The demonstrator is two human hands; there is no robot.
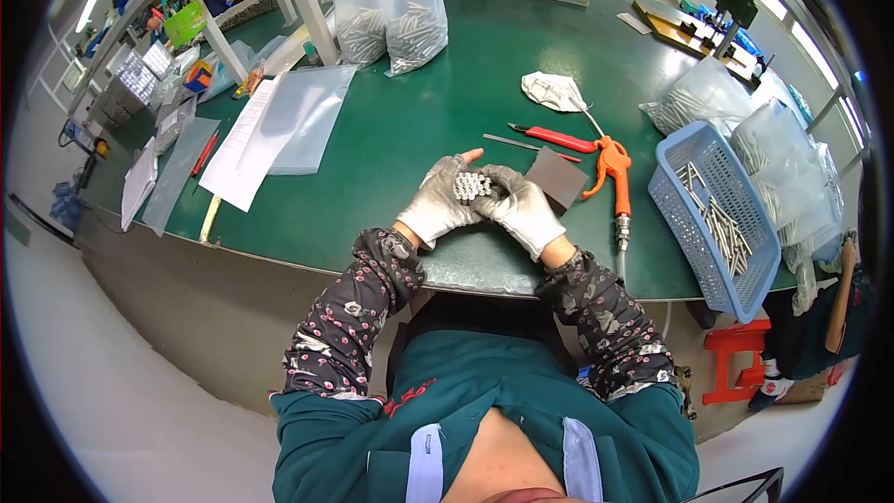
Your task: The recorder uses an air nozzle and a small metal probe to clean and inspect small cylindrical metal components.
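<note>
Over the near part of the green table, my left hand and my right hand, both in whitish gloves, close around a bundle of short metal pins. The pins' round ends face up, packed side by side; their lower lengths are hidden by the gloves. A dark grey-brown square pad lies just beyond my right hand. Near it are an orange air blow gun on a hose, a red-handled tool and a thin metal strip. A crumpled white cloth lies farther back.
On the right stands a blue basket with loose metal pins, beside plastic bags of pins. More filled bags stand at the back. Papers and a clear plastic sleeve lie left. A red stool and another person are at right.
</note>
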